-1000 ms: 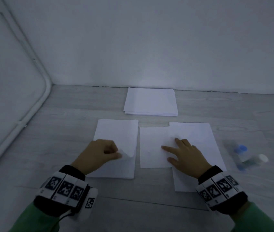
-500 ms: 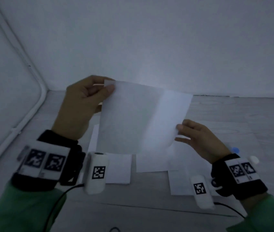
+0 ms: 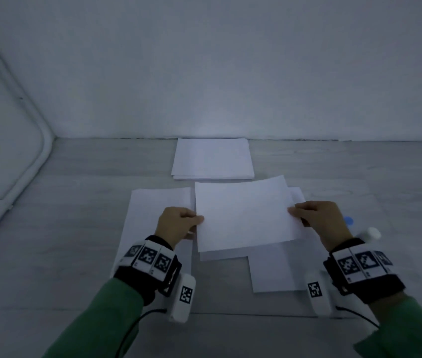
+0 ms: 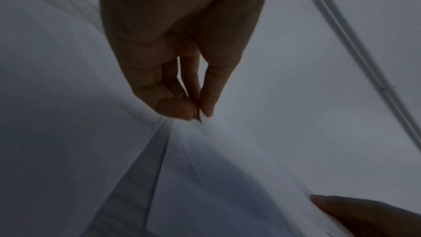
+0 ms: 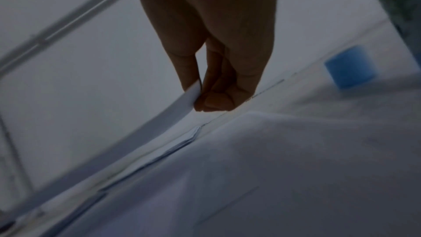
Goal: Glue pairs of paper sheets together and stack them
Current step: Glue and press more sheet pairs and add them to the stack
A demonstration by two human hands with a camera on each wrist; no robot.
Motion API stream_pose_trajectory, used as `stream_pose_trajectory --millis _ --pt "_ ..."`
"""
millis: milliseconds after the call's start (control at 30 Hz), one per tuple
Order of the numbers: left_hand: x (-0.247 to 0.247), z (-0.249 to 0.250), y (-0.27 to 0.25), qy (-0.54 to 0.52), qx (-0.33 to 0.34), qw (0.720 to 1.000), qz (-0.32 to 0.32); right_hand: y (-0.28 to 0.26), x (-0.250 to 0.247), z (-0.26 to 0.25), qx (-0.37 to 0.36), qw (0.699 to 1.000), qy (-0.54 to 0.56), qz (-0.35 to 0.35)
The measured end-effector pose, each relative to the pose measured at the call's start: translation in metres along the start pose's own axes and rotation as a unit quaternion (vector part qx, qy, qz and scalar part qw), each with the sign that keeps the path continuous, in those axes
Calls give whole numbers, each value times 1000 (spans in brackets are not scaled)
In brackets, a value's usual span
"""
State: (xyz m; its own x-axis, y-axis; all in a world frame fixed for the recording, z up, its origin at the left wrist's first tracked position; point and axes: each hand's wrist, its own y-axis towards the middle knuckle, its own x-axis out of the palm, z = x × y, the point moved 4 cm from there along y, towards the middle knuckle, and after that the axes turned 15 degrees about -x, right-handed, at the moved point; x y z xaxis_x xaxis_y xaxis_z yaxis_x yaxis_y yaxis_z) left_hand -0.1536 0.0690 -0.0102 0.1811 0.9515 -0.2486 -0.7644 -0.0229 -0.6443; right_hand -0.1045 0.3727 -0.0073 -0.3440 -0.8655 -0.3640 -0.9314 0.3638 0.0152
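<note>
the left hand (image 3: 179, 223) and right hand (image 3: 319, 222) are each pinching 1 side edge of a paper sheet (image 3: 246, 213), holding it flat just above the sheets lying on the table (image 3: 75, 254).

left hand (image 3: 179, 223): grip pinched, thumb on top | right hand (image 3: 318, 220): grip pinched | forearms level, apart

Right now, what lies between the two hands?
In the head view, one white paper sheet spans the gap: the left hand pinches its left edge, the right hand its right edge.
</note>
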Motion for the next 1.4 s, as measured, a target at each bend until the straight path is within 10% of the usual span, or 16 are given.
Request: stream_pose_trajectory --millis 1033,1233,1400 --pt "7 -10 23 288 69 949 111 -1 12 1 -13 956 -278 -97" --pt "9 -1 19 344 57 931 105 2 16 -2 11 921 -363 -142" --pt "19 24 4 434 190 870 133 2 32 -18 -162 848 -461 -204"
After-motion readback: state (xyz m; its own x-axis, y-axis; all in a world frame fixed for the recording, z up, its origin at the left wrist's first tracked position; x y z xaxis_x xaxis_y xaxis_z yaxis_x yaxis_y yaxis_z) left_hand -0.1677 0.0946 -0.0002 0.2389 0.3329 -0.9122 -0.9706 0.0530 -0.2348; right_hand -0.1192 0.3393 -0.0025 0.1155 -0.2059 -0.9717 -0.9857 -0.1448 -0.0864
